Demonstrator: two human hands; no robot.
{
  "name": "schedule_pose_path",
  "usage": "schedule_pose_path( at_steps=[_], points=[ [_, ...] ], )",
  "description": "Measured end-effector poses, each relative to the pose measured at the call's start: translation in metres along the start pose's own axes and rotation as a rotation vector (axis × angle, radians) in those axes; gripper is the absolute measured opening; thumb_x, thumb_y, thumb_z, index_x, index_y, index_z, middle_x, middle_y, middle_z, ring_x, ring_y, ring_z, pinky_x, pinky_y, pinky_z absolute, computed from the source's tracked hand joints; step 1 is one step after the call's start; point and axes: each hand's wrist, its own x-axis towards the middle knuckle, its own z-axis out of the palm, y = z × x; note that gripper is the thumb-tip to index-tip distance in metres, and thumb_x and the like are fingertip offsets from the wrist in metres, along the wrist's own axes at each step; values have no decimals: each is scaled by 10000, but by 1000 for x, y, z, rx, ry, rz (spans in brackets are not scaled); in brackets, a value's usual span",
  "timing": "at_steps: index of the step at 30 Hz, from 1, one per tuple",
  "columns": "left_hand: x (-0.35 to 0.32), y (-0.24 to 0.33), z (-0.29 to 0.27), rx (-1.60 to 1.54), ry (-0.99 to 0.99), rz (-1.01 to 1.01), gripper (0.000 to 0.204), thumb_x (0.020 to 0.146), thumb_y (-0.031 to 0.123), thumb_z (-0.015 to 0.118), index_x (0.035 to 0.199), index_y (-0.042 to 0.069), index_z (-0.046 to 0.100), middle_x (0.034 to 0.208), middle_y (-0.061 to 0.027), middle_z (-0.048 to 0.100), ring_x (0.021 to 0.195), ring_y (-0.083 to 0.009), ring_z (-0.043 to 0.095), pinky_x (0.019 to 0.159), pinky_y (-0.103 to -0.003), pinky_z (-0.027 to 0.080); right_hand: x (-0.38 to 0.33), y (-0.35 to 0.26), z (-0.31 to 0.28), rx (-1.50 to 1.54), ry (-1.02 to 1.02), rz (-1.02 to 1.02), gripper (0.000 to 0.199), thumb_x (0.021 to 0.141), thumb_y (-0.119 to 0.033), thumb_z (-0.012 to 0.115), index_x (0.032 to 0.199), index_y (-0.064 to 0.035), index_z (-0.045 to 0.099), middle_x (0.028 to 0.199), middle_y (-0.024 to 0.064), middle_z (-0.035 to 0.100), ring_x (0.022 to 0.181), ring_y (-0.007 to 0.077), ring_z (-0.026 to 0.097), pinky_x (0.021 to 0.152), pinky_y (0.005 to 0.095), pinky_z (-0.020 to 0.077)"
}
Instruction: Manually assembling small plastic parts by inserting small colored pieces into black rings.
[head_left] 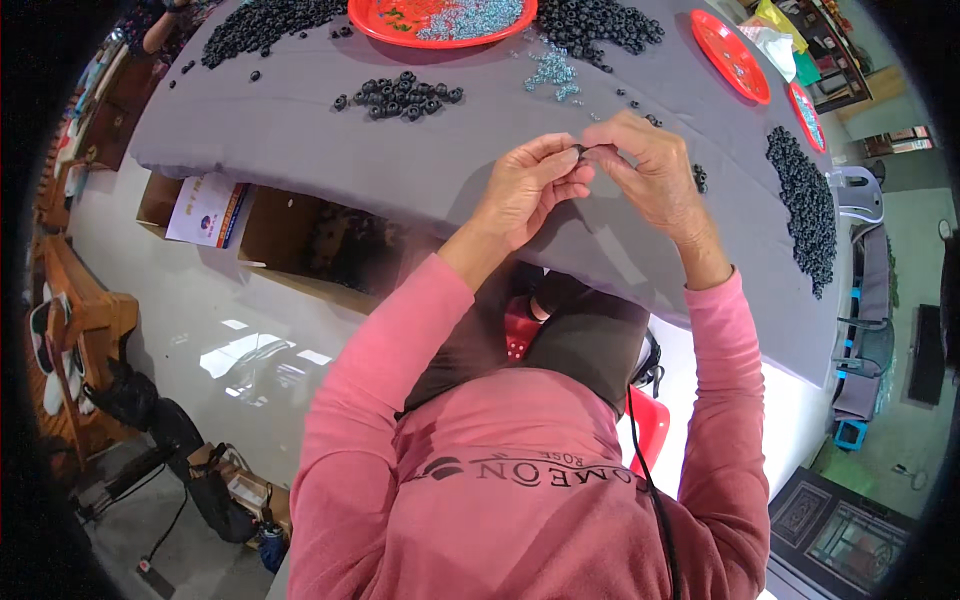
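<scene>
Pinching small black ring (581, 151) | left hand (527, 185), right hand (650, 165) fingers closed on it | grey cloth table (300, 130)

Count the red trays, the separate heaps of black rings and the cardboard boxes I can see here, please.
Red trays: 3, the large one at the top, one to the right, one at the table's right edge.
Heaps of black rings: 4, top left, centre, top middle, right.
Cardboard boxes under the table: 2, and.
Total: 9

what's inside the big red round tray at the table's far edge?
The big red round tray holds a heap of small pale blue-grey pieces. Its far part is cut off by the picture's edge.
</scene>
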Motion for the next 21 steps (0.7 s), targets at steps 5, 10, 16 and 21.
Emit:
schedule_pose_path(
  at_steps=[5,10,16,21],
  points=[
    [-1,1,1,23,-7,1,131,880,54,557,998,6,586,867,-56,627,747,-141,638,646,-265,553,2,-4,-1,-24,-11,-56,159,752,21,628,898,-39,609,735,69,576,673,210,566,596,289,451],
    [-1,1,-3,21,-5,-6,126,879,52,558,993,6,588,856,-58,629,729,-143,639,640,-274,560,5,-5,-7,44,-86,-6,159,757,8,628,905,-37,594,731,75,565,651,221,561,587,294,447],
    [-1,1,-3,-11,-40,-28,109,881,43,549,977,11,588,854,-61,631,732,-147,641,656,-292,568,6,-5,-8,40,-144,32,136,766,-21,626,895,-18,582,743,90,568,648,221,566,591,297,450],
    [-1,1,-2,0,-34,-22,113,881,36,545,982,6,584,860,-67,632,738,-151,643,674,-311,574,4,-3,-6,46,-122,36,121,783,-51,618,886,-2,578,747,99,568,640,231,557,588,311,448]
  ],
)
